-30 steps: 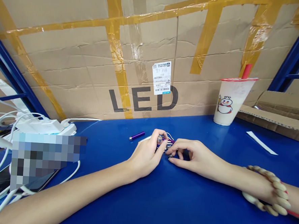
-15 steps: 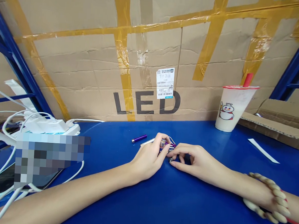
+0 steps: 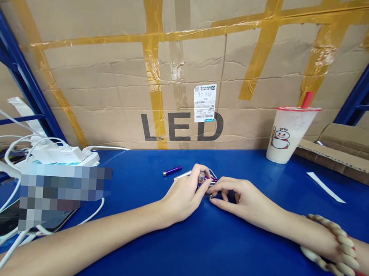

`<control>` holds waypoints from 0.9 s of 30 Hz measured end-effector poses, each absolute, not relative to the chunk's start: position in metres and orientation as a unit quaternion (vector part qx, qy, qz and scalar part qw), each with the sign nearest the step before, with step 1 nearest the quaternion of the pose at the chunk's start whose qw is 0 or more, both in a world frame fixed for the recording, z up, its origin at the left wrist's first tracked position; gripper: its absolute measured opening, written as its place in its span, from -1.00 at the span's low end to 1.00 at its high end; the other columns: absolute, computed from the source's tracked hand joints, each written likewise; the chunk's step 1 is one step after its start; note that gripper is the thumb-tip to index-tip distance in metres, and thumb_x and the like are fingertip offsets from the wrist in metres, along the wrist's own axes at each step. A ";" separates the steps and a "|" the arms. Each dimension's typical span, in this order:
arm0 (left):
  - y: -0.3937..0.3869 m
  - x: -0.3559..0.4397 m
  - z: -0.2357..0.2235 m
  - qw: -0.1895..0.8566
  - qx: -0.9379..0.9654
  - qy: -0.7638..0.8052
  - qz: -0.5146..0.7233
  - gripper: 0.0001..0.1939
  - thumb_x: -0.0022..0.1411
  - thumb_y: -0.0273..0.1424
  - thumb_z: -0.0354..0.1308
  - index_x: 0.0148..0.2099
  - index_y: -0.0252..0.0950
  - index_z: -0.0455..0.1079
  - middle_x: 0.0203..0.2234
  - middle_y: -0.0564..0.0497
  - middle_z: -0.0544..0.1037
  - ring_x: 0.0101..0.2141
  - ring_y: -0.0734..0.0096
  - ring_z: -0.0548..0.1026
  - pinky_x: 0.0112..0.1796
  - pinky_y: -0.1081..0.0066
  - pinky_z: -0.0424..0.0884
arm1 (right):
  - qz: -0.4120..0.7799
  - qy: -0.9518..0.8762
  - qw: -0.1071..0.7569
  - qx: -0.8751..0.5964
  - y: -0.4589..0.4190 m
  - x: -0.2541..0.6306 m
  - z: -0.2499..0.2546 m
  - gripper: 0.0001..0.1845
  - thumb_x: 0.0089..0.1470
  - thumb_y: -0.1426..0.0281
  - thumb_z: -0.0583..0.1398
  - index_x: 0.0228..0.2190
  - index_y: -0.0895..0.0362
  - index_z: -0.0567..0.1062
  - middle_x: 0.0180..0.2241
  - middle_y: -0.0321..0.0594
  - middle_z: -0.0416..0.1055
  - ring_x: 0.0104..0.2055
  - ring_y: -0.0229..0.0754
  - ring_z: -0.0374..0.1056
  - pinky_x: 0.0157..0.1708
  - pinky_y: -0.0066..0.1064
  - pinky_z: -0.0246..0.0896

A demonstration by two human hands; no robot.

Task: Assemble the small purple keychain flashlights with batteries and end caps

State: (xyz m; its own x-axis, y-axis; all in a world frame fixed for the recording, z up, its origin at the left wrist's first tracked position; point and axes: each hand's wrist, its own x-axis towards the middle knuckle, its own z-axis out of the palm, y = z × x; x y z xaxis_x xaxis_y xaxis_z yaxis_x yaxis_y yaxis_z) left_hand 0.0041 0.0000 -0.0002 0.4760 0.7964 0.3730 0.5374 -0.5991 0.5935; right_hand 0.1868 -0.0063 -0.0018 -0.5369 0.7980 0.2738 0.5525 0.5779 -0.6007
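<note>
Both hands meet at the middle of the blue tabletop (image 3: 215, 248). My left hand (image 3: 184, 194) is curled, pinching a small silver and purple metal part (image 3: 202, 177) between thumb and fingers. My right hand (image 3: 239, 196) is closed beside it, fingertips pinching a tiny dark piece (image 3: 210, 196) that rests on the table. A thin white wire loops behind the fingers. A bead bracelet (image 3: 334, 247) circles my right wrist. A loose purple cylinder (image 3: 172, 170) lies just left of my left hand.
A taped cardboard box marked LED (image 3: 185, 71) stands along the back. A white drink cup with a red straw (image 3: 289, 132) is at back right, near a flat carton (image 3: 343, 152) and a paper strip (image 3: 325, 187). White power strip and cables (image 3: 61, 155) and a phone (image 3: 4, 222) lie left.
The view has shifted slightly downward. Both hands stay together on the small parts with hardly any movement.
</note>
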 end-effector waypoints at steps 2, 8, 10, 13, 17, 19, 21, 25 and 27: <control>0.000 0.004 0.000 0.203 0.835 0.400 0.319 -0.82 0.31 -0.28 -0.17 -0.11 -0.23 0.10 -0.49 0.09 0.38 -0.41 0.45 0.38 -0.37 0.46 0.23 | 0.226 -0.848 0.268 -0.398 -0.006 0.187 -0.001 -0.76 0.05 0.30 0.14 -0.26 0.13 0.51 -0.32 -0.25 0.38 -0.47 -0.38 0.24 -0.45 -0.51 0.16; 0.000 0.004 0.000 0.203 0.836 0.402 0.313 -0.84 0.31 -0.28 -0.17 -0.12 -0.22 0.09 -0.49 0.10 0.37 -0.42 0.44 0.37 -0.37 0.46 0.22 | 0.221 -0.848 0.272 -0.399 -0.007 0.186 -0.002 -0.75 0.04 0.32 0.14 -0.23 0.12 0.49 -0.30 -0.25 0.38 -0.47 -0.38 0.23 -0.46 -0.52 0.16; 0.000 0.004 0.000 0.204 0.837 0.402 0.310 -0.85 0.31 -0.28 -0.17 -0.12 -0.21 0.08 -0.49 0.11 0.37 -0.42 0.45 0.37 -0.37 0.46 0.22 | 0.220 -0.847 0.274 -0.399 -0.007 0.186 -0.003 -0.75 0.04 0.32 0.14 -0.23 0.11 0.49 -0.29 -0.25 0.37 -0.47 -0.38 0.23 -0.46 -0.52 0.16; 0.000 0.004 0.000 0.201 0.838 0.407 0.304 -0.85 0.31 -0.28 -0.18 -0.13 -0.21 0.07 -0.49 0.12 0.36 -0.43 0.45 0.36 -0.38 0.46 0.21 | 0.219 -0.845 0.273 -0.403 -0.006 0.185 -0.003 -0.75 0.05 0.30 0.13 -0.23 0.12 0.48 -0.28 -0.24 0.36 -0.46 -0.38 0.25 -0.45 -0.52 0.17; 0.000 0.004 0.001 0.202 0.836 0.409 0.306 -0.85 0.31 -0.27 -0.18 -0.13 -0.20 0.06 -0.48 0.12 0.36 -0.44 0.45 0.35 -0.38 0.45 0.21 | 0.207 -0.852 0.256 -0.408 -0.006 0.186 -0.003 -0.73 0.07 0.29 0.11 -0.20 0.09 0.49 -0.28 -0.24 0.35 -0.46 -0.37 0.25 -0.42 -0.50 0.18; 0.000 0.005 0.001 0.203 0.836 0.408 0.305 -0.85 0.31 -0.27 -0.18 -0.13 -0.21 0.06 -0.48 0.12 0.36 -0.44 0.45 0.34 -0.38 0.45 0.21 | 0.197 -0.857 0.247 -0.407 -0.006 0.186 -0.003 -0.72 0.09 0.29 0.10 -0.19 0.07 0.49 -0.29 -0.24 0.35 -0.45 -0.36 0.24 -0.41 -0.49 0.18; 0.000 0.005 0.001 0.200 0.838 0.408 0.302 -0.85 0.31 -0.28 -0.18 -0.13 -0.20 0.06 -0.46 0.11 0.37 -0.43 0.45 0.34 -0.38 0.45 0.21 | 0.193 -0.859 0.244 -0.408 -0.006 0.187 -0.003 -0.72 0.09 0.29 0.09 -0.18 0.06 0.49 -0.28 -0.24 0.34 -0.45 -0.36 0.23 -0.41 -0.49 0.17; 0.000 0.004 0.000 0.197 0.839 0.407 0.302 -0.86 0.31 -0.28 -0.18 -0.13 -0.20 0.05 -0.44 0.12 0.37 -0.42 0.46 0.34 -0.37 0.45 0.21 | 0.192 -0.859 0.243 -0.409 -0.005 0.188 -0.004 -0.71 0.09 0.28 0.10 -0.16 0.05 0.48 -0.29 -0.23 0.34 -0.46 -0.36 0.23 -0.43 -0.49 0.16; 0.000 0.004 0.000 0.197 0.840 0.409 0.299 -0.86 0.31 -0.28 -0.18 -0.13 -0.20 0.05 -0.44 0.12 0.37 -0.43 0.45 0.35 -0.37 0.44 0.21 | 0.196 -0.858 0.246 -0.405 -0.005 0.188 -0.005 -0.71 0.09 0.27 0.09 -0.18 0.06 0.49 -0.28 -0.22 0.34 -0.45 -0.35 0.23 -0.42 -0.49 0.16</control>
State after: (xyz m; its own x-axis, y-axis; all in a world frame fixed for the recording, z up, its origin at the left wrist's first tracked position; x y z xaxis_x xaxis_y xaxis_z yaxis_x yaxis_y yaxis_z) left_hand 0.0041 0.0000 -0.0003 0.4870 0.8037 0.3419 0.5683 -0.5888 0.5748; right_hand 0.1880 -0.0051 -0.0047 -0.5508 0.7917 0.2644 0.5983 0.5954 -0.5362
